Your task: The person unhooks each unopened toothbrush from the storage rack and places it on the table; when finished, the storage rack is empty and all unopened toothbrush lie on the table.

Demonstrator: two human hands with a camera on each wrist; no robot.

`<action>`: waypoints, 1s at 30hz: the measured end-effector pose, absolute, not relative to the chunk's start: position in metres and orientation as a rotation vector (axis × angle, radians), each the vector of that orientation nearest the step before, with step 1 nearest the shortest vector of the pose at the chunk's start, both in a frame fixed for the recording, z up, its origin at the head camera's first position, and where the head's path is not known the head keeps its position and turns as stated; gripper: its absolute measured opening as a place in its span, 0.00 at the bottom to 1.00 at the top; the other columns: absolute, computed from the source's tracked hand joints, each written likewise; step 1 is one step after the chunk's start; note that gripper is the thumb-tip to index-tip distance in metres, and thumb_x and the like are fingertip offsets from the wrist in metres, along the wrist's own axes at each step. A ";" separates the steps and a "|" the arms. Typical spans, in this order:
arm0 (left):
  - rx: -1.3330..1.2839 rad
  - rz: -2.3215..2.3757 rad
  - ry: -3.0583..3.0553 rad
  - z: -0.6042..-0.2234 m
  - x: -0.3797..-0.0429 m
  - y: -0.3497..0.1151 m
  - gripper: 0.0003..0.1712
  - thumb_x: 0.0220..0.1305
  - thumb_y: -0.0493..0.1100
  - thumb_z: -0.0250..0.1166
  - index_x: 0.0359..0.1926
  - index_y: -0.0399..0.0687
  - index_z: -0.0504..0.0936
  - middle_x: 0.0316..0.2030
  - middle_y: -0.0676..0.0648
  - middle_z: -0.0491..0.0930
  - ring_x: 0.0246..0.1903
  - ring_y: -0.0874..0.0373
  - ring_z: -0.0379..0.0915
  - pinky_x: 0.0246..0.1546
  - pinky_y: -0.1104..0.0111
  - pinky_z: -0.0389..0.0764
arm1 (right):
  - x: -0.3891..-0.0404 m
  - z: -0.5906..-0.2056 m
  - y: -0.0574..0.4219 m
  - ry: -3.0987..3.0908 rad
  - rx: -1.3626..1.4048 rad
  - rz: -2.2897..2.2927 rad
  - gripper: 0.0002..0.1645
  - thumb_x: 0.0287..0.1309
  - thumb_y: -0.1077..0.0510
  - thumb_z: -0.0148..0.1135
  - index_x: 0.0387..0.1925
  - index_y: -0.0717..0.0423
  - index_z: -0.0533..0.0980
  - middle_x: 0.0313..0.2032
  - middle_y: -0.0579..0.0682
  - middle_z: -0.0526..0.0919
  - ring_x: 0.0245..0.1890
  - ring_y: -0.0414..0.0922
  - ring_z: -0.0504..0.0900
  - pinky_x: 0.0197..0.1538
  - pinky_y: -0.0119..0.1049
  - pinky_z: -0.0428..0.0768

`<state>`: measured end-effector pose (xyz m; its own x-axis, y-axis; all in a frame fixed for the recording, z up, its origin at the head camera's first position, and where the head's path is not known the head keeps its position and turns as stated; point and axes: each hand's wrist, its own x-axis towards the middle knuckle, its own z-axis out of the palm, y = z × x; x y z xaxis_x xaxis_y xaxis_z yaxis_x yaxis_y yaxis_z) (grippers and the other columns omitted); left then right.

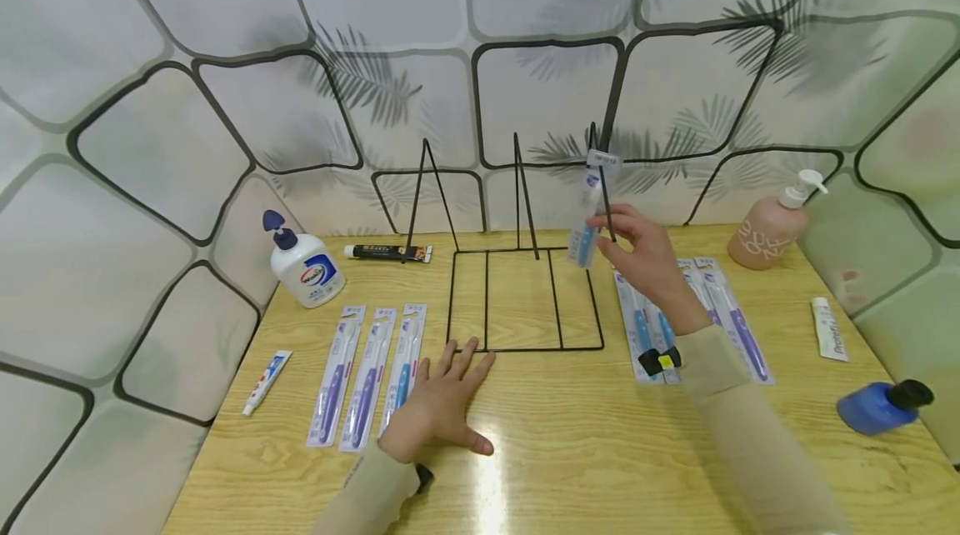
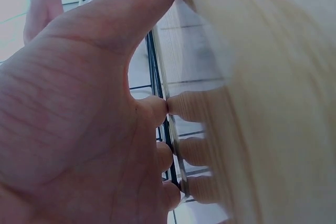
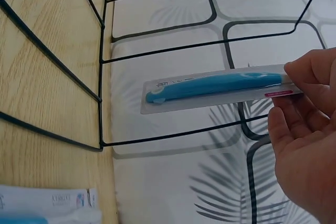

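A packaged toothbrush with a blue handle (image 1: 582,243) is pinched between the thumb and fingers of my right hand (image 1: 643,256). It stands nearly upright, beside the rightmost upright of a black wire rack (image 1: 525,350). In the right wrist view the clear pack (image 3: 215,86) lies between two of the rack's wires (image 3: 199,52), apart from the tabletop. My left hand (image 1: 438,412) lies palm down with fingers spread, its fingertips at the rack's front wire. The left wrist view shows the palm (image 2: 79,108) close up.
Three packaged toothbrushes (image 1: 365,381) lie left of the rack, several more (image 1: 727,310) to its right. Around them are a white pump bottle (image 1: 309,272), black toothpaste tube (image 1: 386,253), small tubes (image 1: 266,383) (image 1: 828,328), a pink pump bottle (image 1: 768,231) and a blue bottle (image 1: 873,408).
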<state>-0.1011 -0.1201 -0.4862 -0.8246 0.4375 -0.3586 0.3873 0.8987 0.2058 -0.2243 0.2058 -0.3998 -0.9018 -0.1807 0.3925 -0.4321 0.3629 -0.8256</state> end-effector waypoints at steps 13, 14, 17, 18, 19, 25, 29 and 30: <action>0.609 0.187 2.659 -0.487 -0.100 -0.119 0.78 0.36 0.80 0.74 0.82 0.65 0.42 0.83 0.47 0.34 0.81 0.39 0.29 0.73 0.31 0.48 | -0.198 -0.390 0.271 -2.370 0.421 1.251 0.10 0.62 0.73 0.61 0.42 0.65 0.85 0.43 0.39 0.84 0.44 0.20 0.76 0.47 0.13 0.72; 0.610 0.186 2.661 -0.487 -0.100 -0.119 0.78 0.36 0.80 0.74 0.82 0.65 0.42 0.83 0.47 0.34 0.81 0.39 0.29 0.73 0.31 0.48 | -0.197 -0.390 0.281 -2.367 0.398 1.227 0.09 0.62 0.74 0.61 0.40 0.66 0.84 0.39 0.33 0.83 0.41 0.20 0.76 0.44 0.13 0.72; 0.614 0.180 2.662 -0.486 -0.101 -0.118 0.78 0.36 0.80 0.74 0.82 0.65 0.42 0.83 0.46 0.34 0.81 0.38 0.29 0.72 0.30 0.48 | -0.197 -0.390 0.314 -2.429 0.330 1.098 0.06 0.60 0.76 0.61 0.36 0.69 0.82 0.32 0.35 0.81 0.32 0.19 0.73 0.37 0.13 0.71; 0.615 0.179 2.663 -0.486 -0.101 -0.118 0.78 0.36 0.80 0.74 0.82 0.65 0.42 0.83 0.46 0.34 0.81 0.38 0.29 0.72 0.30 0.48 | -0.197 -0.390 0.325 -2.449 0.329 1.060 0.06 0.58 0.77 0.61 0.35 0.70 0.82 0.32 0.36 0.79 0.31 0.19 0.72 0.35 0.12 0.71; 0.617 0.184 2.663 -0.486 -0.101 -0.119 0.78 0.36 0.80 0.74 0.82 0.64 0.42 0.83 0.46 0.34 0.81 0.38 0.29 0.72 0.30 0.48 | -0.198 -0.391 0.336 -2.481 0.304 1.023 0.05 0.58 0.77 0.61 0.34 0.71 0.81 0.31 0.41 0.79 0.30 0.18 0.71 0.33 0.12 0.70; 0.620 0.192 2.659 -0.484 -0.103 -0.120 0.78 0.37 0.79 0.74 0.82 0.63 0.43 0.83 0.44 0.35 0.81 0.36 0.31 0.71 0.29 0.49 | -0.205 -0.394 0.387 -2.871 0.119 0.776 0.05 0.58 0.71 0.58 0.36 0.69 0.77 0.36 0.69 0.81 0.30 0.40 0.78 0.31 0.27 0.72; 0.613 0.189 2.663 -0.485 -0.104 -0.123 0.78 0.36 0.79 0.74 0.82 0.62 0.43 0.83 0.44 0.35 0.81 0.36 0.31 0.71 0.29 0.49 | -0.215 -0.401 0.405 -3.125 0.151 0.667 0.08 0.51 0.72 0.57 0.35 0.71 0.76 0.32 0.66 0.79 0.31 0.56 0.76 0.31 0.38 0.71; 0.612 0.194 2.665 -0.485 -0.104 -0.123 0.78 0.36 0.79 0.74 0.82 0.62 0.44 0.83 0.44 0.36 0.81 0.36 0.31 0.71 0.29 0.49 | -0.218 -0.404 0.407 -3.179 0.151 0.676 0.08 0.51 0.71 0.56 0.35 0.71 0.75 0.31 0.64 0.78 0.30 0.55 0.76 0.31 0.39 0.71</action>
